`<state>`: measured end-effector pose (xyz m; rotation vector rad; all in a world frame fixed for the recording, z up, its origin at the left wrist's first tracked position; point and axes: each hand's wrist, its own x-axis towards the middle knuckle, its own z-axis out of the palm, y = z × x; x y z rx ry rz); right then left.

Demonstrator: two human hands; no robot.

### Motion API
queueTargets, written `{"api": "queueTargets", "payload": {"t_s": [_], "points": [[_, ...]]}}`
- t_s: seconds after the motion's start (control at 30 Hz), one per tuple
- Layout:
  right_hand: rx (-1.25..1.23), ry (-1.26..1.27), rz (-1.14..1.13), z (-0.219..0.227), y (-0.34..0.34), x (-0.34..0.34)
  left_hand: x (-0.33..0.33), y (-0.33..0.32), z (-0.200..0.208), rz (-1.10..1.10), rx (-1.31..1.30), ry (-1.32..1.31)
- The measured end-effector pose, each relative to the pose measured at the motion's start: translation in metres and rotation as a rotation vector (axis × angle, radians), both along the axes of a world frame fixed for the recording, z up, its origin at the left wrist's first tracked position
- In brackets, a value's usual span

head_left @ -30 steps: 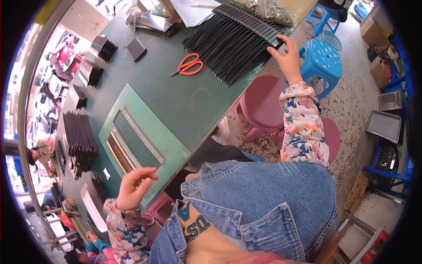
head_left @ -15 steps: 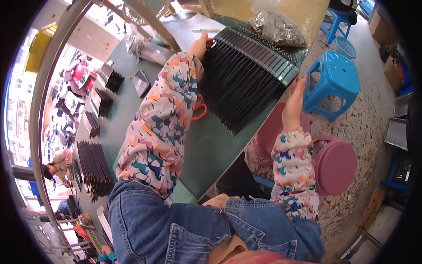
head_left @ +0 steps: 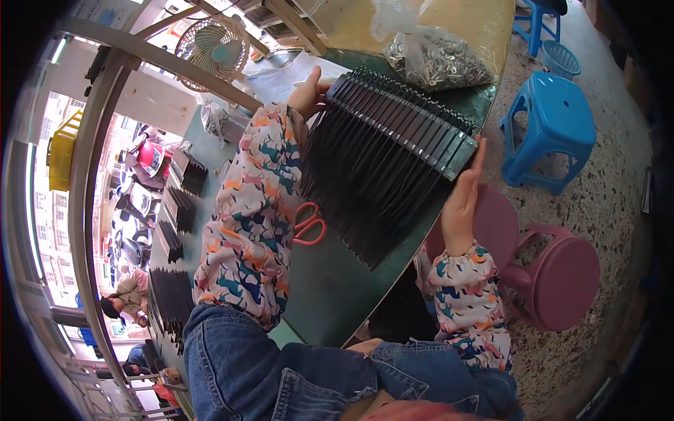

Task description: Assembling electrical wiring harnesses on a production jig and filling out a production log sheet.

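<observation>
A long row of thin black strips (head_left: 390,175), packed side by side, lies across the green table (head_left: 319,295). Shiny dark bands cross it near its far end; the exact kind of strip cannot be made out. At the row's left end is my left hand (head_left: 306,92), thumb raised and fingers curled round the corner, partly hidden. Against the right end rests my right hand (head_left: 462,207), its fingers stretched out flat. Scissors with red handles (head_left: 323,230) lie beside my left sleeve, their blades hidden.
Beyond the row sits a clear bag of small metal pieces (head_left: 449,67). More black strip bundles (head_left: 170,298) line the table's left side. A fan (head_left: 214,52) stands behind a frame post. To the right are a blue stool (head_left: 562,116), a blue basket (head_left: 562,62) and pink stools (head_left: 570,284).
The view has shifted, so the table and row appear lower and more of the fan shows. More of the scissors' handles is visible. Both hands remain at the row's ends.
</observation>
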<state>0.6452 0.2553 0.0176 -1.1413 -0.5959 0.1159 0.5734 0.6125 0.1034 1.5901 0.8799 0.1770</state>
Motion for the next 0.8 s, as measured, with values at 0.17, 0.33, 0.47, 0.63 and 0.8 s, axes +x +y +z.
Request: {"api": "queueTargets", "payload": {"t_s": [0.17,0.33,0.47,0.63,0.8], "points": [[-0.171,-0.119,0.145,-0.005,-0.025,0.031,-0.001,-0.002,-0.002,0.147,0.12,0.055],[-0.456,-0.394,-0.093,0.023,-0.022,0.037,-0.048,0.045,-0.016,0.242,0.063,0.326],[-0.631,-0.464,-0.221,0.029,-0.02,0.04,-0.044,0.037,-0.018,0.228,0.008,0.359],[-0.642,-0.452,-0.207,0.033,-0.023,0.039,-0.023,-0.018,0.001,0.113,0.211,0.262],[-0.574,-0.489,-0.17,0.038,-0.024,0.03,-0.033,0.0,-0.003,0.157,-0.035,-0.069]]}}
